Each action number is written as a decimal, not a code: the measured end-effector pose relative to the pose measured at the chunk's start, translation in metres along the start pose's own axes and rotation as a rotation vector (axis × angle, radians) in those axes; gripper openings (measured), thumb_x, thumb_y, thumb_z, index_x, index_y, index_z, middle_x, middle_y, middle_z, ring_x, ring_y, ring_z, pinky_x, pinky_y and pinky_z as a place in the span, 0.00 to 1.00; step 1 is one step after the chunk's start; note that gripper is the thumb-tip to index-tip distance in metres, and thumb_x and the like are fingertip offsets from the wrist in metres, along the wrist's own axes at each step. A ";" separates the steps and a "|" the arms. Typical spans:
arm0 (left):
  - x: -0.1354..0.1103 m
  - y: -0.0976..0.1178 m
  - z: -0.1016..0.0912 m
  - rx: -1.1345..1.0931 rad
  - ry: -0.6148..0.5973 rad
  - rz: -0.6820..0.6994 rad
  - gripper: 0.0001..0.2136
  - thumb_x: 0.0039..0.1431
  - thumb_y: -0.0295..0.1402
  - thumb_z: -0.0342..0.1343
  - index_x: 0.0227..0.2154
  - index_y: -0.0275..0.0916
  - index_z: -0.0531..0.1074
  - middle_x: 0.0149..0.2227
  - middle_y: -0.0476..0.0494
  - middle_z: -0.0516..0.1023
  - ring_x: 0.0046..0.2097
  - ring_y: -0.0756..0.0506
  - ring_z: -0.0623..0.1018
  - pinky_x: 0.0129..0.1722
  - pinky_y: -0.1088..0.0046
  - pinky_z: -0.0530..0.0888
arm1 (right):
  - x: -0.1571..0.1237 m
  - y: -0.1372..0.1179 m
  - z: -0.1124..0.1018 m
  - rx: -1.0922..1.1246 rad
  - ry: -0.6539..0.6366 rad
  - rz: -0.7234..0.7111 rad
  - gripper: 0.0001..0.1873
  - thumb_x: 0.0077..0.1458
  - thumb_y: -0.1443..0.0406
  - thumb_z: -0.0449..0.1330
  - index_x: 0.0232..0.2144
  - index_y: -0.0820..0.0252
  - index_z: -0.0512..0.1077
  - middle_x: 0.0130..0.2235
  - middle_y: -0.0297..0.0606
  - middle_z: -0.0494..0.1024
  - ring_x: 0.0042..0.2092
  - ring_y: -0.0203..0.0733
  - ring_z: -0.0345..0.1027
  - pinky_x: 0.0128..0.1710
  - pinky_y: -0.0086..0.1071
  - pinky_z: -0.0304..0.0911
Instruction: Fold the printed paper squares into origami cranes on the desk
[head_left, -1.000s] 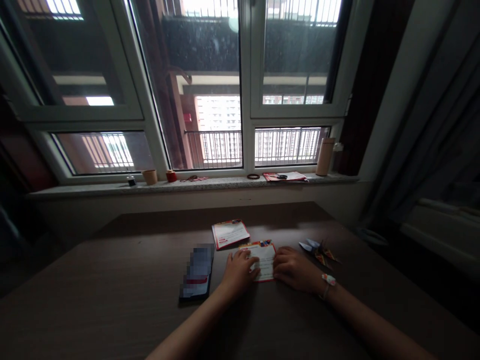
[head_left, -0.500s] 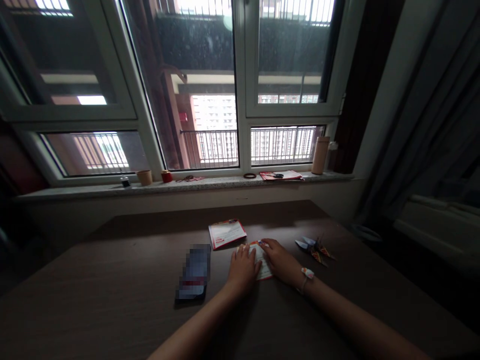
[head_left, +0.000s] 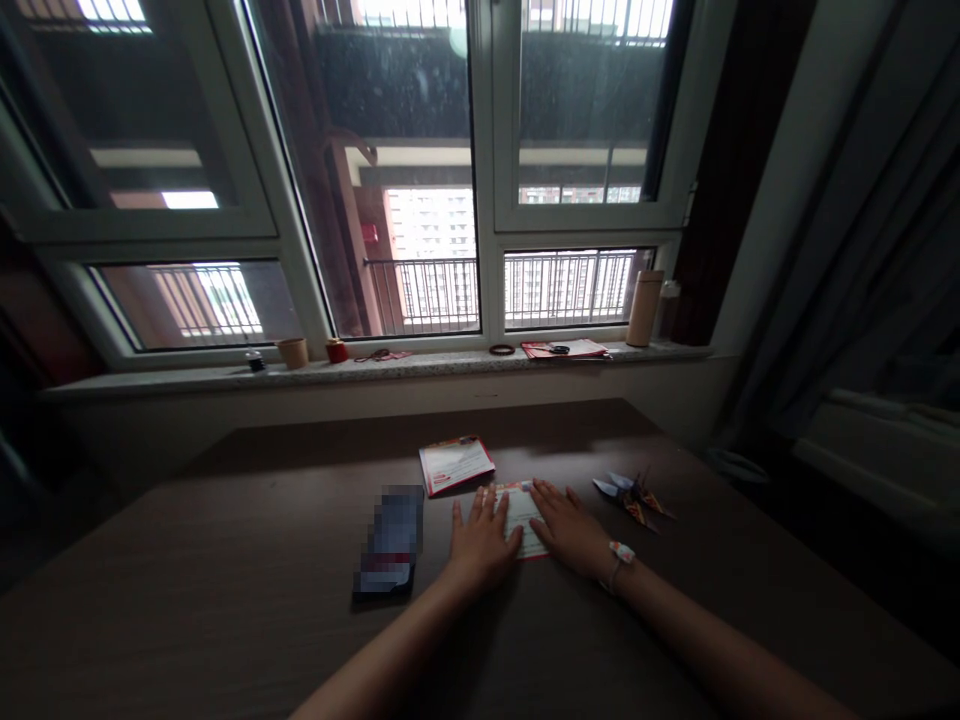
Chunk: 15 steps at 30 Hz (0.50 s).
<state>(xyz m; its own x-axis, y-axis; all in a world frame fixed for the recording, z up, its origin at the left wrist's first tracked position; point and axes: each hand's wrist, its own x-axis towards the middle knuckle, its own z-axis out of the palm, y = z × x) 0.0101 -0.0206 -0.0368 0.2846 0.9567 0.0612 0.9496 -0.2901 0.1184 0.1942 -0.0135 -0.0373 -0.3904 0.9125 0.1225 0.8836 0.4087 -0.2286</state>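
Left hand (head_left: pixel 482 540) flat, fingers spread, on left part of printed paper (head_left: pixel 526 520), lower middle of frame. Right hand (head_left: pixel 571 532) flat too, fingers slightly apart, on right part. Phone (head_left: pixel 390 545) lower left of center; folded pieces (head_left: pixel 636 497) lower right, on table (head_left: pixel 225 560).

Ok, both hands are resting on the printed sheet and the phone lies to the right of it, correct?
The phone's side is wrong: the head view shows the phone to the left of the printed sheet. Left hand and right hand do rest on it.
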 end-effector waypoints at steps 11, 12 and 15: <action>-0.003 -0.002 0.004 0.006 0.083 -0.040 0.31 0.64 0.49 0.38 0.65 0.38 0.56 0.68 0.35 0.51 0.69 0.37 0.49 0.65 0.48 0.48 | -0.002 0.007 0.007 -0.007 0.058 0.068 0.33 0.64 0.54 0.44 0.64 0.69 0.55 0.67 0.51 0.51 0.69 0.51 0.42 0.67 0.50 0.41; -0.003 -0.002 0.004 0.002 0.102 -0.036 0.30 0.64 0.49 0.39 0.64 0.38 0.57 0.68 0.35 0.52 0.69 0.37 0.49 0.65 0.48 0.48 | -0.003 0.007 0.007 -0.005 0.072 0.072 0.32 0.64 0.56 0.44 0.64 0.70 0.55 0.67 0.52 0.51 0.68 0.51 0.43 0.67 0.49 0.42; -0.004 0.000 0.003 -0.001 0.166 0.026 0.27 0.66 0.47 0.38 0.62 0.41 0.60 0.68 0.38 0.52 0.69 0.38 0.50 0.66 0.47 0.47 | -0.002 0.006 0.009 0.001 0.161 0.058 0.30 0.63 0.60 0.45 0.63 0.73 0.57 0.67 0.54 0.51 0.69 0.52 0.42 0.67 0.47 0.43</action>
<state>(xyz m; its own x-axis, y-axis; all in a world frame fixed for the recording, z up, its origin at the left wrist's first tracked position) 0.0097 -0.0247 -0.0404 0.2833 0.9318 0.2268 0.9421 -0.3146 0.1158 0.1984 -0.0126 -0.0479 -0.2919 0.9197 0.2624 0.9033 0.3553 -0.2405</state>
